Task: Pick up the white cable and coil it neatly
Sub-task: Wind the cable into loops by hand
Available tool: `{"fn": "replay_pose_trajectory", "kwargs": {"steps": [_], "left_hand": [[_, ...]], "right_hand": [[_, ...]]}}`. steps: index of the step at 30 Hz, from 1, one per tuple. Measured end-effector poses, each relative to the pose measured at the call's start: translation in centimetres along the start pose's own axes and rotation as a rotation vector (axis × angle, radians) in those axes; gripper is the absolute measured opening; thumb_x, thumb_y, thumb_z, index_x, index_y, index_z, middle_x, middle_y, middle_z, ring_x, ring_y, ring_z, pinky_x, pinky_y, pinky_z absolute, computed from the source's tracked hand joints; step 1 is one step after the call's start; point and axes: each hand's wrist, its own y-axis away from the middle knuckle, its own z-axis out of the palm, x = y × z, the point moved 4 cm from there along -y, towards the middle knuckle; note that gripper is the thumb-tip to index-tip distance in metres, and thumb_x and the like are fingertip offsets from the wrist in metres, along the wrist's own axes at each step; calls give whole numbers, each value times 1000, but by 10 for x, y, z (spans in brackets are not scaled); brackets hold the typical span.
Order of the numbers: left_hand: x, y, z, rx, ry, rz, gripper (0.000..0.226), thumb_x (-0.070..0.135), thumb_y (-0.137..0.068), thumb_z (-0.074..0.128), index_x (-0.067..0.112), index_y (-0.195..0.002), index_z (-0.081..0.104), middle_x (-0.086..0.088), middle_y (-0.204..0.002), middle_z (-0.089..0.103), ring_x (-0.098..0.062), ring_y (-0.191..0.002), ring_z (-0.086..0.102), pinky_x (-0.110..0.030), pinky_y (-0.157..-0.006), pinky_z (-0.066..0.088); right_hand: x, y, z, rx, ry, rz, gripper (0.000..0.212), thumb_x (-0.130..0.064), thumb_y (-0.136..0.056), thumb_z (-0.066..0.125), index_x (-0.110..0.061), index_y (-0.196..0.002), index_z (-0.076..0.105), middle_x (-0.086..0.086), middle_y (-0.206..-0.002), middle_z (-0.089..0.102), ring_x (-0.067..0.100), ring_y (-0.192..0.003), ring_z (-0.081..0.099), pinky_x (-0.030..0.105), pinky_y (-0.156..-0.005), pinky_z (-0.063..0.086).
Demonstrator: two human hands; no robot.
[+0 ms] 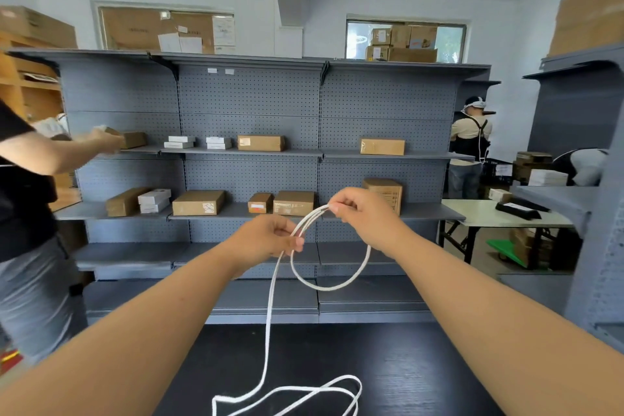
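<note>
Shelf boxes [260,143]: stickers on them, print too blurred to read.
Window cartons [401,44]: marks showing, nothing legible.
Upright box [388,192]: printed lines, unreadable.

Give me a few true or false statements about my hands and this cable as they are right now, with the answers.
1. The left hand and the right hand both pinch the white cable. True.
2. The whole cable is lifted clear. False: its slack lies on the dark table.
3. A loop of cable hangs below the two hands. True.
4. The right hand is held lower than the left. False: it is the higher one.
5. Nothing stands on the shelving behind. False: cardboard boxes sit on the grey shelves.
</note>
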Motion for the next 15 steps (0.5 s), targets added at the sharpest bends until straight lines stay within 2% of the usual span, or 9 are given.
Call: {"fn": "replay_pose_trajectory", "kwargs": {"steps": [3,6,12,15], "left_hand": [[-5,2,-1,-3,-31,-9,6,9,-84,65,13,-88,65,1,-76,68,-10,-70,61,-19,-73,49],[-9,1,4,20,7,14,4,13,-85,65,17,-85,65,3,-74,67,-7,-66,58,-19,-71,44],[-14,-2,14,152,125,40,9,7,-83,66,16,-84,65,-1,-74,67,-13,-65,58,-32,-80,51],[-13,-2,14,248,100,33,4,12,-85,66,15,-83,66,-2,-74,66,-12,-65,59,-24,-72,51]], "right_hand": [[5,-2,-11,49,-75,30,11,-17,-93,53,-18,-88,63,-14,-74,56,1,-71,50,21,-71,42],[10,-4,-17,103,-153,57,12,-18,-92,54,-23,-84,62,-8,-77,60,10,-76,56,28,-77,46],[13,-1,-19,245,-238,77,12,-14,-92,53,-18,-87,63,-11,-73,57,4,-69,53,21,-72,44],[16,3,-17,303,-318,94,13,-11,-92,53,-18,-87,62,-10,-76,59,5,-72,55,24,-76,46]]}}
